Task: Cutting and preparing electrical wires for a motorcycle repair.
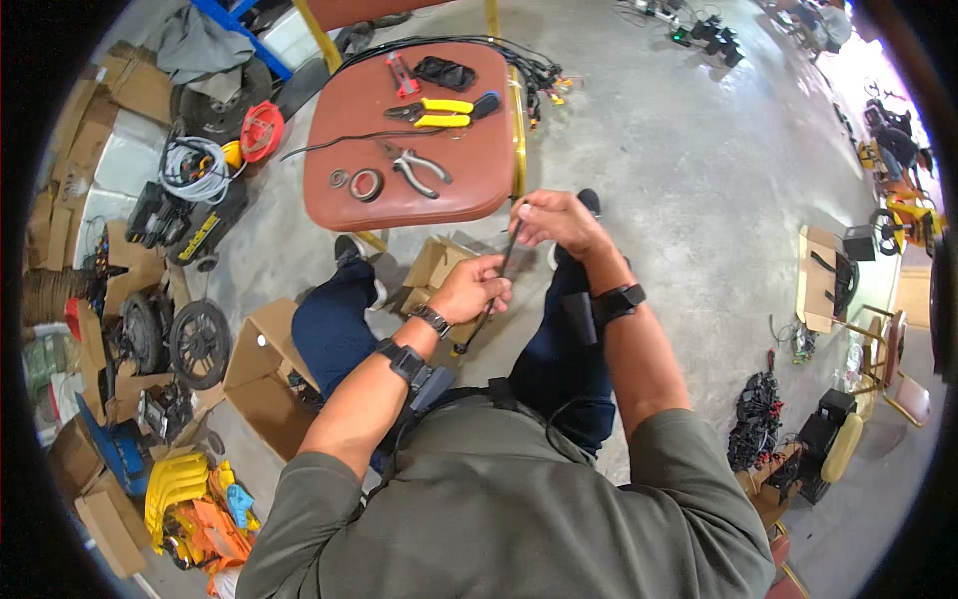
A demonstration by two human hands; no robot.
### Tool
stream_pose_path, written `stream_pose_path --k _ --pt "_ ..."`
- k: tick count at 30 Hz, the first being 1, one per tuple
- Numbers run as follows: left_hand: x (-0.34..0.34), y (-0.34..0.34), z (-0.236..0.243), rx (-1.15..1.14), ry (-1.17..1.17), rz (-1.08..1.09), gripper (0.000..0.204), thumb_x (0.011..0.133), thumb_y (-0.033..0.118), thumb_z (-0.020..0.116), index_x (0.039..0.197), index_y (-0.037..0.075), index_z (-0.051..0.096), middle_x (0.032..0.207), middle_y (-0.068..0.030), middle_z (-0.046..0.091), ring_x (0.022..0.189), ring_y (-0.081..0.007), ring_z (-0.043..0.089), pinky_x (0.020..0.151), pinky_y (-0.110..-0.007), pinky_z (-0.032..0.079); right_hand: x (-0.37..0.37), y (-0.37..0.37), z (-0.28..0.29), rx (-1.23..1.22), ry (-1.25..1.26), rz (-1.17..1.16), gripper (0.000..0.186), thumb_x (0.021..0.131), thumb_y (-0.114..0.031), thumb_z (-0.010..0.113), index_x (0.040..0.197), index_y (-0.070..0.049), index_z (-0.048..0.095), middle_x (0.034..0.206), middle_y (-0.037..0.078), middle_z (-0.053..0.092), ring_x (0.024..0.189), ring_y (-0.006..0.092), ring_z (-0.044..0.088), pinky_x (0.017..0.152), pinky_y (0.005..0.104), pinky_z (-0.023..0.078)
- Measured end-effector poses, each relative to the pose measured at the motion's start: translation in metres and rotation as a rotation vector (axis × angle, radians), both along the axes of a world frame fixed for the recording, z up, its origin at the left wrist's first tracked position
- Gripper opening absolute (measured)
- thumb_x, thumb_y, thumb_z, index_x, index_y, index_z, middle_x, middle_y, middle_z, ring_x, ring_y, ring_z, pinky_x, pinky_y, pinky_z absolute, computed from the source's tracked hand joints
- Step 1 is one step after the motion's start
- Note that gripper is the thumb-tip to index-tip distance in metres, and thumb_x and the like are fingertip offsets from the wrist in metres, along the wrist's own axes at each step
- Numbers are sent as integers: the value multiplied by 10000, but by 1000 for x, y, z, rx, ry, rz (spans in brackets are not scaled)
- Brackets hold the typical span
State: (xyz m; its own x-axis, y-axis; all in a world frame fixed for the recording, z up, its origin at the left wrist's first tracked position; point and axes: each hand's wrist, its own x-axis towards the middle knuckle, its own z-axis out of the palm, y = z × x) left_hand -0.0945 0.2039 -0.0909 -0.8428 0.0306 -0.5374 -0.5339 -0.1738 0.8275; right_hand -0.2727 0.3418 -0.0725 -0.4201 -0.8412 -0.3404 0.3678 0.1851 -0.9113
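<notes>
A thin black cable (508,256) runs slantwise between my hands, with a small connector (460,349) at its lower end. My left hand (474,289) is closed around the middle of it. Further up and to the right, my right hand (563,221) pinches the upper part near the chair's front edge. On the reddish-brown chair seat (329,110) ahead lie yellow-handled wire strippers (439,112), grey-handled pliers (414,169), a roll of black tape (366,185), a small coil (338,178), a red tool (402,75) and a black bundle (444,73).
Long black cables (539,70) hang over the chair's back right side. Between my legs stands a small cardboard box (431,262); a larger open box (264,374) is by my left knee. Wheels (198,344) and boxes crowd the left. A cable heap (755,419) lies right.
</notes>
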Motion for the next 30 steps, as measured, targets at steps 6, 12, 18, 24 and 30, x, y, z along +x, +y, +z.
stream_pose_path --k 6,12,18,24,30 --pt "-1 8 0 16 36 31 284 912 27 545 1195 -7 540 795 -43 615 697 -120 610 634 -265 519 -1 -1 -2 6 77 -3 219 945 -226 563 966 -19 633 849 59 682 676 103 623 628 234 510" --pt "1 11 -6 57 93 48 193 922 19 532 1111 -10 556 801 -59 634 683 -127 633 623 -259 515 0 -2 3 17 94 6 218 936 -225 580 960 -18 644 839 56 682 669 88 613 617 223 505" --pt "-6 13 16 -5 86 177 183 974 163 510 1027 -4 565 763 -57 632 637 -137 634 586 -249 498 0 2 -3 17 36 50 237 919 -234 602 970 -8 654 841 59 683 688 106 625 624 239 508" --pt "15 -1 11 -6 68 247 193 981 189 501 958 11 570 783 -59 643 632 -135 638 569 -250 497 -1 -1 2 93 -11 -66 276 929 -249 593 974 15 658 834 72 683 694 121 633 613 247 501" --pt "52 -30 36 102 114 422 233 977 216 512 1103 31 575 845 -63 669 700 -138 668 578 -228 495 -3 1 -1 104 82 -174 246 935 -251 582 952 -21 666 810 39 674 673 101 601 596 240 471"
